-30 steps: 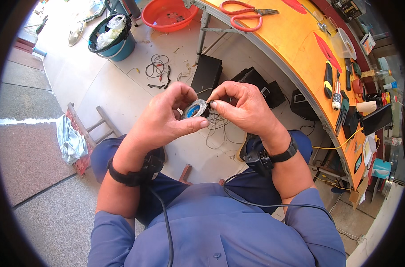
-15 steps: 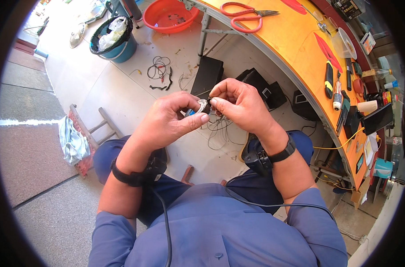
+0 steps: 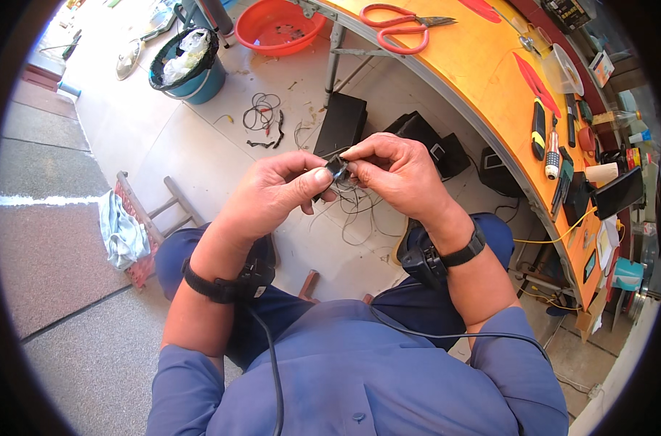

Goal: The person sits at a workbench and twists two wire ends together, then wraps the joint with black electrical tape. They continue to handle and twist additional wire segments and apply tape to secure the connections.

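Over the floor, between my knees, my two hands meet at a small dark piece [image 3: 335, 168] with a shiny bluish-white spot; its kind is too small to make out. My left hand [image 3: 272, 195] is closed, thumb and fingers pinching it from the left. From the other side, my right hand [image 3: 397, 174] pinches its right end between thumb and forefinger. Thin loose wires [image 3: 356, 214] lie on the floor below the hands; whether any joins the piece cannot be told. Behind the hands stands a black box [image 3: 341, 120].
An orange-topped table [image 3: 483, 65] curves along the right, bearing red-handled scissors [image 3: 399, 29], a utility knife [image 3: 537, 129] and a screwdriver [image 3: 552, 154]. A lined blue bucket [image 3: 200, 83], a red basin [image 3: 276, 29] and a cable coil [image 3: 261, 112] are on the floor. A cable crosses my lap.
The piece has turned in my fingers: a pale round face showed before, now a dark side with a shiny spot does. My left thumb has moved up along it; my right hand still pinches.
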Demonstrator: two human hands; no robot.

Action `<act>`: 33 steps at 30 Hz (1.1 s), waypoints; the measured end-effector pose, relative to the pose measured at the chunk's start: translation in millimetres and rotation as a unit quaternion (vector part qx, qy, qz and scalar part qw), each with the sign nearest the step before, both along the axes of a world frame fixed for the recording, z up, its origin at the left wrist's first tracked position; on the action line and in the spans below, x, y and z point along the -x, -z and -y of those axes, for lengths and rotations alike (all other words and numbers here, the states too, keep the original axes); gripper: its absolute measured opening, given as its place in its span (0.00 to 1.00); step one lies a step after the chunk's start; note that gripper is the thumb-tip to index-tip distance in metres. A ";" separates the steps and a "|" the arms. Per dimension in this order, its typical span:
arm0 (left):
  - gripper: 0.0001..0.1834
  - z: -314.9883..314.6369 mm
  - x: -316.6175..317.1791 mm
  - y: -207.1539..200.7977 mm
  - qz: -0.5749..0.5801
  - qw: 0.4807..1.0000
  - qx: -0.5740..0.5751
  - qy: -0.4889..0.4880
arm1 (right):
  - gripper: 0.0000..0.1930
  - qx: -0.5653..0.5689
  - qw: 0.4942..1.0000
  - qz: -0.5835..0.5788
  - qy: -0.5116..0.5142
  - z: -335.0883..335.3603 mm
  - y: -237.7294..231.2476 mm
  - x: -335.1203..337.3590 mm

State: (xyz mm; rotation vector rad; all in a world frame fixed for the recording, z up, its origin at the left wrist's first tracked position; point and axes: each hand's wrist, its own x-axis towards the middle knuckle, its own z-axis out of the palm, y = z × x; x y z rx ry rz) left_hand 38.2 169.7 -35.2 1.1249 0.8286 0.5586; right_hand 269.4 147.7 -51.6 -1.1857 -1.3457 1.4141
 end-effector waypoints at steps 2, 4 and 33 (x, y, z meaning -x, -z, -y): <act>0.20 -0.1 1.2 -1.2 0.030 0.999 0.013 0.008 | 0.06 -0.045 0.998 0.032 0.016 -0.5 0.4 1.1; 0.24 -0.6 2.9 -2.7 0.063 0.998 0.013 0.021 | 0.06 -0.074 0.996 0.048 0.034 -1.3 1.4 2.6; 0.15 0.2 -3.7 0.4 -0.223 0.899 -0.377 -0.025 | 0.07 0.099 0.993 -0.040 -0.046 0.9 -10.9 5.1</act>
